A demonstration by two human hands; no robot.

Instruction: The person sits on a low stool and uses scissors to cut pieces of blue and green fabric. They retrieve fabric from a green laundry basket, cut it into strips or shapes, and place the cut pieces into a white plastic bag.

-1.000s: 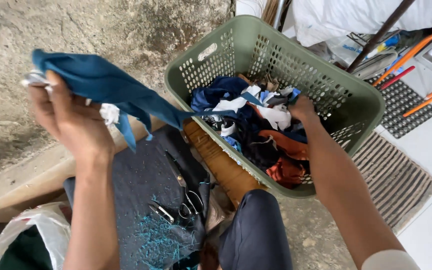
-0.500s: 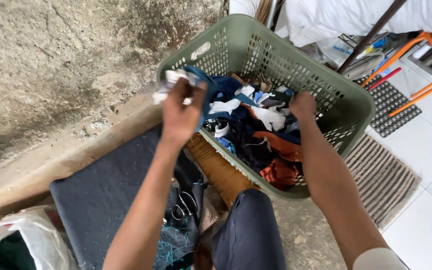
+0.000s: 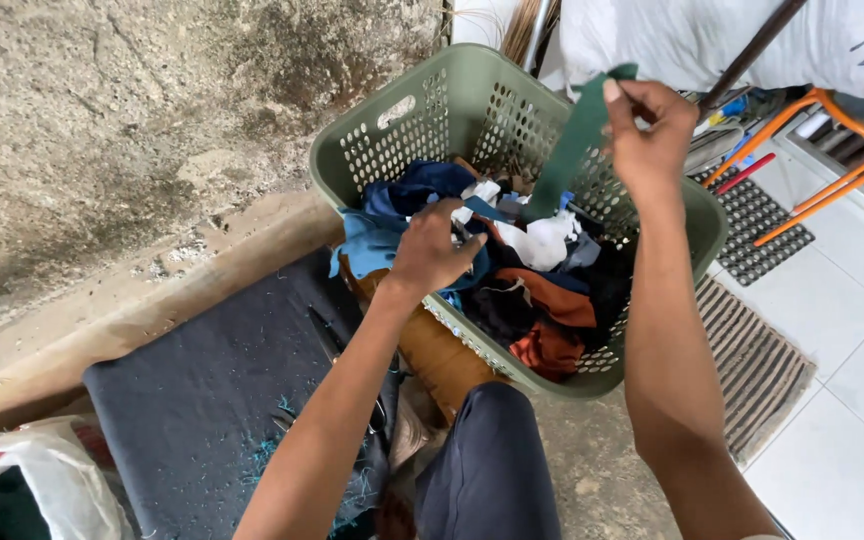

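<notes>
Green fabric, a narrow strip (image 3: 574,140), hangs pinched in the fingers of the right hand (image 3: 649,125), raised above the far side of the olive plastic laundry basket (image 3: 402,125). Below and nearer, the left hand (image 3: 432,250) presses down with fingers curled onto the mixed cloth scraps (image 3: 542,290) inside that basket, just beside a light blue piece (image 3: 367,240) draped over the rim.

Both forearms are bare to the elbow, the left hand (image 3: 430,252) and the right hand (image 3: 649,128) wear no gloves, rings or watch, the fingers (image 3: 614,98) have short plain nails, and dark blue-grey trousers (image 3: 487,470) cover the raised knee.
</notes>
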